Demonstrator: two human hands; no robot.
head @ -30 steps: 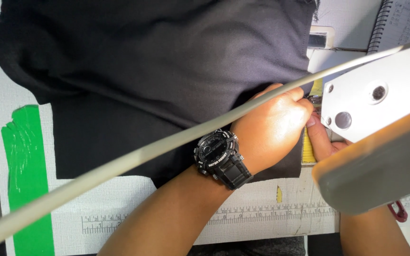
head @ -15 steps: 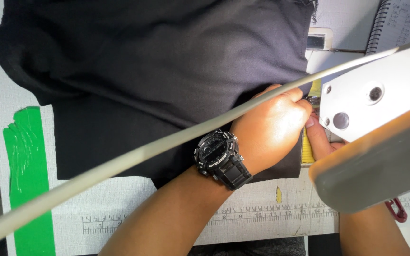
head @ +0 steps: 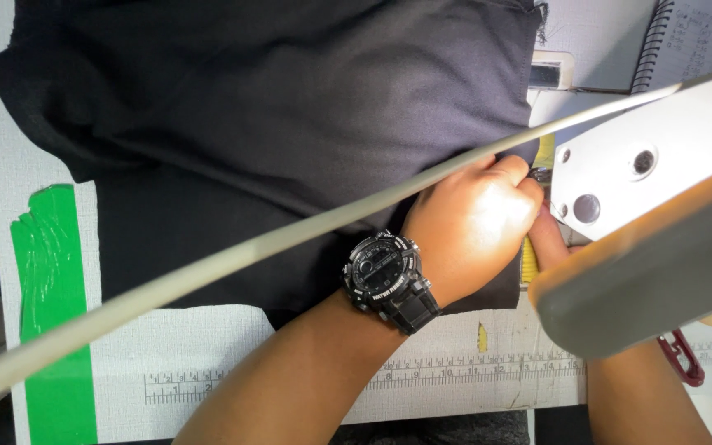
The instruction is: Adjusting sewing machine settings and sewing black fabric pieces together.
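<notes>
Cloth [head: 274, 124] on table [head: 208, 346], sewing machine [head: 653, 189] right

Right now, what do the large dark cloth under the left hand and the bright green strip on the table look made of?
The large dark cloth looks like matte woven fabric: soft folds, fine weave. The bright green strip looks like glossy plastic tape: wrinkled and shiny. The left hand presses on the cloth.

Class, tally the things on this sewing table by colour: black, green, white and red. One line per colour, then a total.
Black: 2, the dark woven cloth and the chunky plastic wristwatch
Green: 1, the tape strip
White: 1, the sewing machine head
Red: 1, the red handle
Total: 5
</notes>
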